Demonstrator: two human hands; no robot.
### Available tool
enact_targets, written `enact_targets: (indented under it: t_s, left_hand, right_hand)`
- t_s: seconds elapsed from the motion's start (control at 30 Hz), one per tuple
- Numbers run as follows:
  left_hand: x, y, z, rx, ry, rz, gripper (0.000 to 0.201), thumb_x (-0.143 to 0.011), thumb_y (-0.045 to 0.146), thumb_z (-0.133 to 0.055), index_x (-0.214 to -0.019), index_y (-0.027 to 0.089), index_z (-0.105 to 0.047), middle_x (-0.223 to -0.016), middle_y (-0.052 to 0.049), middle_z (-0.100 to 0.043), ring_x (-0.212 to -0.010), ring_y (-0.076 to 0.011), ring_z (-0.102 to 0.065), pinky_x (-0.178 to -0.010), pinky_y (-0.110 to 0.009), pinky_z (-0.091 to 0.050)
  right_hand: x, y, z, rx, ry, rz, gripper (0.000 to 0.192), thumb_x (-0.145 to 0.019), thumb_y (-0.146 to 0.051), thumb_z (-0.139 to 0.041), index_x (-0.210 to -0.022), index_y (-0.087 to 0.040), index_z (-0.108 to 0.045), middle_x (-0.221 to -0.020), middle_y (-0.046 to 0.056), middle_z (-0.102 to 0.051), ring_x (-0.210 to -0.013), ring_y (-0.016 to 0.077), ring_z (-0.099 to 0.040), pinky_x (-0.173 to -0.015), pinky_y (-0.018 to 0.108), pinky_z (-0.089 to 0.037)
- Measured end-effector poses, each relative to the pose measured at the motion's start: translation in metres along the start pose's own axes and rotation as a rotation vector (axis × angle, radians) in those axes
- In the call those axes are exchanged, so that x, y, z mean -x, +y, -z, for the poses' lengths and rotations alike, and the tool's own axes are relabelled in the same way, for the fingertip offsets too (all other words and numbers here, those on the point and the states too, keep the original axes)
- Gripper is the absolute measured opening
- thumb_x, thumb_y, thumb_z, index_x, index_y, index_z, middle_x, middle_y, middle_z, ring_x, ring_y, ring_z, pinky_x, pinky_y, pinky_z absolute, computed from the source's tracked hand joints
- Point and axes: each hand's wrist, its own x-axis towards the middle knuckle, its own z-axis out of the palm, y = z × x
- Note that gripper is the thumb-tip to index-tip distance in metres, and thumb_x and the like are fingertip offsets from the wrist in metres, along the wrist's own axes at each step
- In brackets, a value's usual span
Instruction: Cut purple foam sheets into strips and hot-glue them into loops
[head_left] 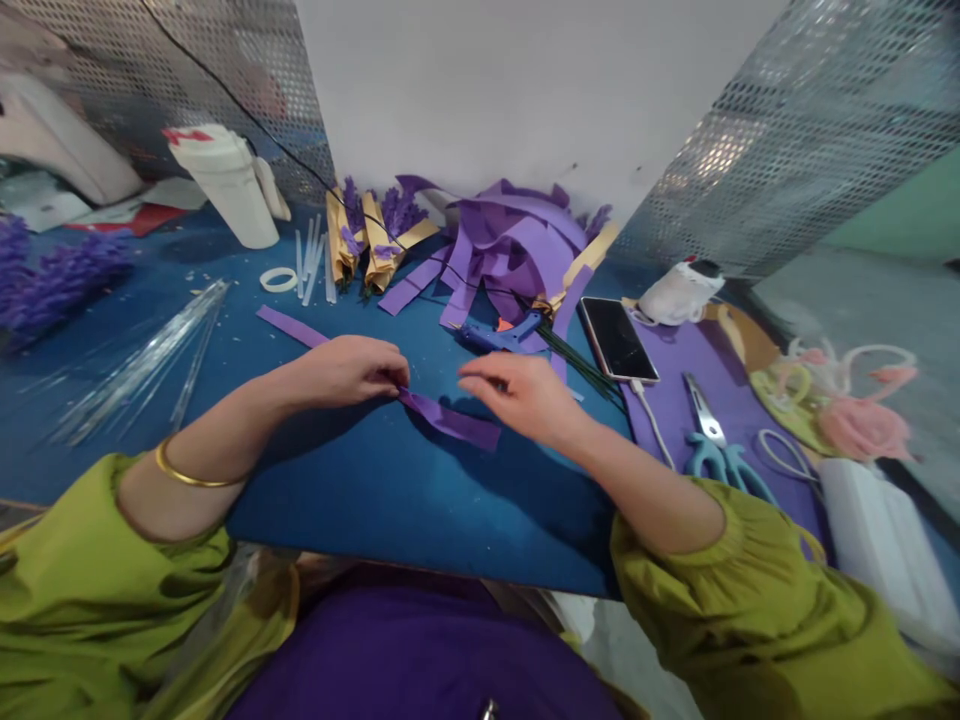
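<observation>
My left hand (358,368) pinches a strip of purple ribbon (457,424) near its middle. One end of the strip lies out to the right over the blue table, slightly twisted at the pinch. On the other side of the hand, a purple length (292,326) stretches to the upper left; whether it is the same strip is hidden by the fingers. My right hand (525,395) hovers just right of the ribbon, apart from it, fingers loosely curved with a gap to the thumb and nothing visible in them. Behind it lies a blue glue gun (499,335).
Purple ribbons (510,235) are heaped at the back beside paper-wrapped lavender bunches (382,245). Left are clear glue sticks (311,262), a tape ring (278,280), a white tumbler (229,185) and clear plastic strips (150,360). Right are green stems (581,362), a phone (619,340) and scissors (716,440).
</observation>
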Motion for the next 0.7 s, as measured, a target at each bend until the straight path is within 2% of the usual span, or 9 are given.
enact_targets:
  t_s: [0.07,0.1,0.17,0.27,0.33,0.43,0.5,0.6,0.7]
  left_hand:
    - [0.0,0.0,0.0,0.017,-0.013,-0.003,0.02,-0.088,0.03,-0.054,-0.093,0.022,-0.071,-0.094,-0.002,-0.071,-0.086,-0.0166,-0.063,-0.071,-0.024,-0.041]
    - [0.0,0.0,0.001,0.023,-0.017,-0.004,0.02,-0.088,0.029,-0.054,-0.093,0.022,-0.072,-0.094,-0.002,-0.071,-0.086,-0.0165,-0.063,-0.072,-0.024,-0.04]
    - [0.0,0.0,0.001,0.034,-0.022,-0.007,0.018,-0.088,0.028,-0.055,-0.094,0.022,-0.072,-0.094,-0.002,-0.071,-0.086,-0.016,-0.063,-0.073,-0.024,-0.04]
    - [0.0,-0.001,0.002,0.044,-0.022,-0.014,0.017,-0.088,0.027,-0.056,-0.093,0.023,-0.072,-0.094,-0.001,-0.071,-0.086,-0.0154,-0.063,-0.074,-0.024,-0.04]
    - [0.001,-0.002,0.002,0.048,-0.026,-0.014,0.017,-0.088,0.027,-0.057,-0.093,0.024,-0.073,-0.094,0.0,-0.072,-0.086,-0.0154,-0.063,-0.073,-0.024,-0.04]
    - [0.002,-0.005,0.003,0.061,-0.033,-0.013,0.017,-0.088,0.027,-0.057,-0.093,0.025,-0.074,-0.094,0.0,-0.072,-0.086,-0.0153,-0.064,-0.073,-0.024,-0.04]
    - [0.002,-0.006,0.004,0.061,-0.037,-0.006,0.017,-0.088,0.028,-0.057,-0.093,0.025,-0.074,-0.093,0.0,-0.072,-0.085,-0.0152,-0.064,-0.072,-0.024,-0.04]
    - [0.002,-0.006,0.004,0.049,-0.045,0.02,0.018,-0.088,0.032,-0.058,-0.093,0.024,-0.073,-0.092,0.0,-0.071,-0.083,-0.0152,-0.063,-0.07,-0.024,-0.04]
    - [0.001,-0.004,0.004,0.045,-0.053,0.039,0.02,-0.087,0.037,-0.061,-0.094,0.022,-0.072,-0.092,-0.001,-0.071,-0.083,-0.0152,-0.062,-0.069,-0.023,-0.04]
  right_hand:
    - [-0.008,0.026,0.012,0.223,0.164,-0.01,0.029,-0.097,-0.021,-0.05,-0.118,-0.019,-0.07,-0.112,0.012,-0.072,-0.1,0.0271,-0.066,-0.088,0.041,-0.051]
    - [-0.011,0.041,0.018,0.338,0.167,0.001,0.037,-0.095,-0.014,-0.047,-0.126,-0.016,-0.066,-0.121,0.016,-0.069,-0.111,0.03,-0.063,-0.095,0.044,-0.049]
    - [-0.014,0.068,0.028,0.518,0.094,0.035,0.05,-0.089,-0.002,-0.041,-0.137,-0.008,-0.057,-0.136,0.02,-0.061,-0.124,0.0322,-0.057,-0.103,0.047,-0.046]
    - [-0.015,0.091,0.035,0.691,-0.018,0.121,0.056,-0.09,-0.001,-0.037,-0.143,-0.006,-0.05,-0.142,0.02,-0.056,-0.133,0.0311,-0.049,-0.108,0.045,-0.041]
    - [-0.014,0.093,0.036,0.788,-0.035,0.193,0.055,-0.091,-0.002,-0.036,-0.145,-0.008,-0.049,-0.133,0.019,-0.061,-0.128,0.0295,-0.052,-0.109,0.045,-0.038]
    - [-0.013,0.08,0.036,0.904,-0.07,0.283,0.052,-0.094,-0.007,-0.035,-0.141,-0.012,-0.054,-0.105,0.014,-0.067,-0.104,0.027,-0.06,-0.105,0.043,-0.036]
    - [-0.013,0.069,0.035,0.958,-0.082,0.302,0.047,-0.092,-0.009,-0.039,-0.134,-0.014,-0.061,-0.093,0.012,-0.065,-0.09,0.0259,-0.059,-0.103,0.045,-0.033]
    - [-0.012,0.057,0.032,0.991,-0.037,0.281,0.037,-0.085,-0.014,-0.05,-0.117,-0.015,-0.067,-0.088,0.011,-0.063,-0.083,0.0256,-0.056,-0.103,0.047,-0.029]
    - [-0.012,0.052,0.025,0.977,0.026,0.255,0.028,-0.08,-0.017,-0.055,-0.103,-0.01,-0.068,-0.095,0.014,-0.064,-0.084,0.0269,-0.057,-0.101,0.047,-0.029]
